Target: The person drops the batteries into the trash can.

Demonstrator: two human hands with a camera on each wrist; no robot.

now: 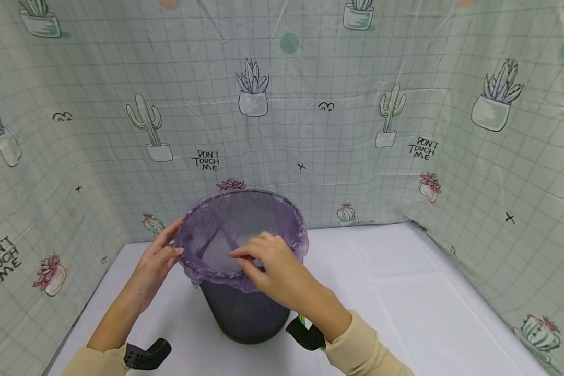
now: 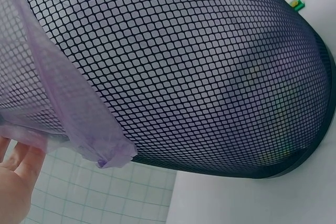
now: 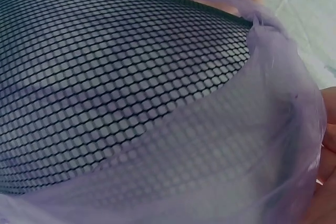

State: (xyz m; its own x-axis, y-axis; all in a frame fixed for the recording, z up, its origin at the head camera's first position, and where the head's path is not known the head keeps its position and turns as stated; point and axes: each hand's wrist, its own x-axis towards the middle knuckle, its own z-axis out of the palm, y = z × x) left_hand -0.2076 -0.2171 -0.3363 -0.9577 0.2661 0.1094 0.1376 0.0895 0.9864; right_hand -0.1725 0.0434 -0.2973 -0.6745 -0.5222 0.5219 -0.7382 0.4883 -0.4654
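Note:
A black mesh wastebasket (image 1: 246,313) stands upright, lined with a translucent purple bin bag (image 1: 207,235) folded outward over the rim. At the left rim my left hand (image 1: 155,261) holds the basket through the bag. The left wrist view shows its fingers (image 2: 26,163) against the bag's fold. My right hand (image 1: 277,269) hovers over the front rim, fingers loosely bent, thumb and index tips slightly apart, with nothing visible between them. In the right wrist view, parts of its fingers (image 3: 328,156) lie beside the bag, partly hidden by it. Blurred yellow-green shapes show through the mesh low in the basket.
Several small green and yellow cylinders, which look like batteries (image 2: 297,3), lie on the white tabletop (image 1: 380,282) near the basket's base. A cloth backdrop (image 1: 301,136) with a grid and plant drawings encloses the table behind and at both sides.

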